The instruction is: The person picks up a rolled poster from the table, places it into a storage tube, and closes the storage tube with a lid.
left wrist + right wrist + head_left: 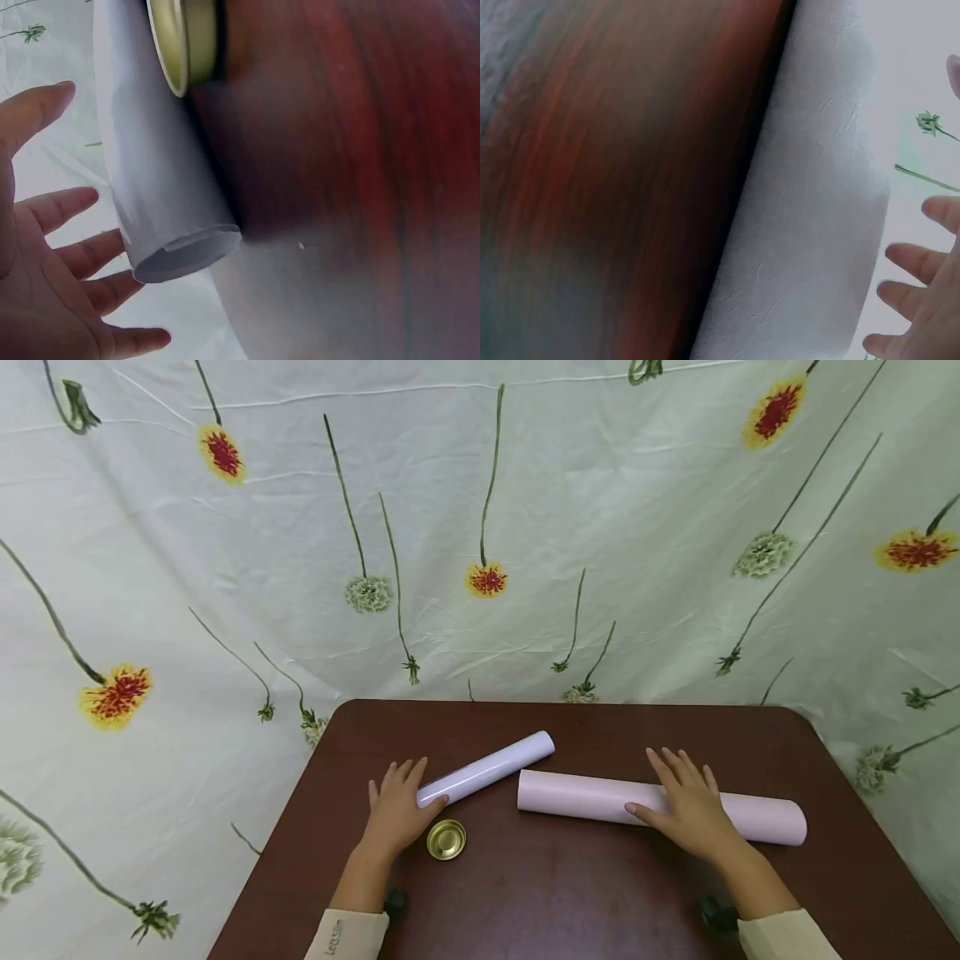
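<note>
On the dark brown table (570, 893) lie two paper rolls. A pale lavender roll (491, 767) runs diagonally, and my left hand (397, 802) lies over its near end with straight fingers. In the left wrist view that hand (71, 247) is spread beside the roll's open end (184, 255). A small gold round lid (446, 839) sits by my left thumb, seen also as the gold lid (184, 45) against the roll. A longer pink roll (577, 795) lies crosswise, and my right hand (686, 802) rests flat on its middle. The right wrist view shows the pink roll (810, 225) and my fingertips (919, 292).
A white cloth printed with long-stemmed flowers (480, 527) hangs behind and around the table. The table's far edge (570, 703) meets the cloth. Bare wood (615, 187) lies in front of the pink roll.
</note>
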The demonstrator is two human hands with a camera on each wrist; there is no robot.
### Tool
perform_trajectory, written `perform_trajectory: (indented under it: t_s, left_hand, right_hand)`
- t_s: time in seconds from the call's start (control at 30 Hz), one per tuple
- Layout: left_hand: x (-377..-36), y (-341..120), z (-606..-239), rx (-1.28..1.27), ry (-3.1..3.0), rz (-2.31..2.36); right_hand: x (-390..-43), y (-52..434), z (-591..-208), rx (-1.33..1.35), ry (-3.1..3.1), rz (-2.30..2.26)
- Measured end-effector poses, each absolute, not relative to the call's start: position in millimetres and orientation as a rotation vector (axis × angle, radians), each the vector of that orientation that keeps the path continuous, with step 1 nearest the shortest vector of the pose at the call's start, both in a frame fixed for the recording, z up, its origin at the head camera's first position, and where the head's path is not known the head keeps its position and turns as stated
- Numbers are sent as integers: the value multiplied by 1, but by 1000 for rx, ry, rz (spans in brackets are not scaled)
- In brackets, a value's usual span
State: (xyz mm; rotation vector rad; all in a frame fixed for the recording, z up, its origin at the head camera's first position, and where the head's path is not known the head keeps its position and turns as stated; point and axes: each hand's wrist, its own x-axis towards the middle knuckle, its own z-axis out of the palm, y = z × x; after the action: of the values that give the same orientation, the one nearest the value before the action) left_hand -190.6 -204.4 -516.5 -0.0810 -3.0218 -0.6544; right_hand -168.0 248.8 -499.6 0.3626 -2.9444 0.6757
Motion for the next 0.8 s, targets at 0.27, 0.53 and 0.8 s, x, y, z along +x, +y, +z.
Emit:
perform_trajectory:
  t_s: [0.27, 0.53, 0.8]
  left_hand:
    - [-190, -205, -521, -55, -3044, -687]
    - [-188, -207, -526, -76, -3053, -721]
    - [-188, -209, -532, -129, -3024, -757]
  right_hand:
    - [-166, 249, -507, 413, -2946, 659]
    - [-165, 247, -516, 436, -2958, 589]
    - [-166, 248, -525, 475, -2953, 466]
